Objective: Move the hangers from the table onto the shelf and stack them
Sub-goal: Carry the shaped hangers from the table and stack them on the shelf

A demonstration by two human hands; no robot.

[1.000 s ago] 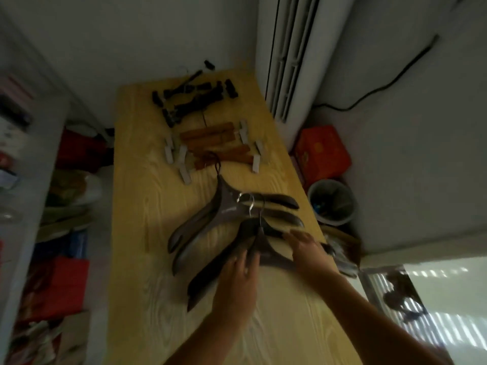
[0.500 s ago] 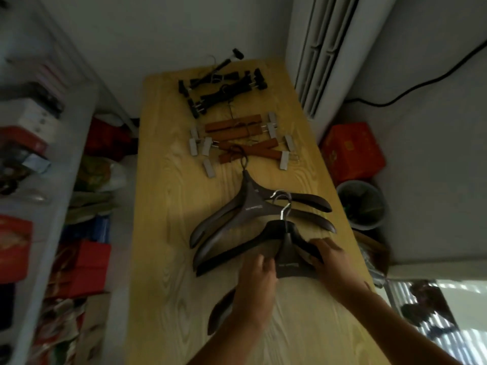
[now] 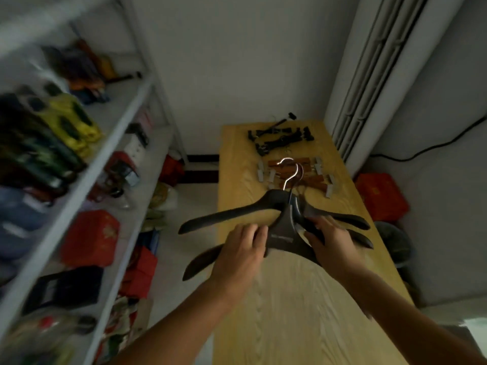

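Observation:
A bundle of dark wooden coat hangers (image 3: 283, 227) with silver hooks is lifted off the yellow wooden table (image 3: 290, 299), its left arms jutting past the table's left edge. My left hand (image 3: 241, 252) grips the left arms of the bundle. My right hand (image 3: 330, 242) grips the right arms. Brown clip hangers (image 3: 312, 177) lie further back on the table, and black clip hangers (image 3: 280, 139) lie at the far end. A white shelf unit (image 3: 126, 196) stands to the left, blurred.
The shelf boards carry red boxes (image 3: 89, 238), a black box (image 3: 63, 288), yellow and dark packages (image 3: 68, 122). A tall white air conditioner (image 3: 369, 88) stands at the right behind the table. A red box (image 3: 380, 204) and a bin (image 3: 395, 243) sit on the floor right.
Both hands gathered the dark hangers together and lifted them off the table toward the left. The view swung left, bringing the shelf into sight.

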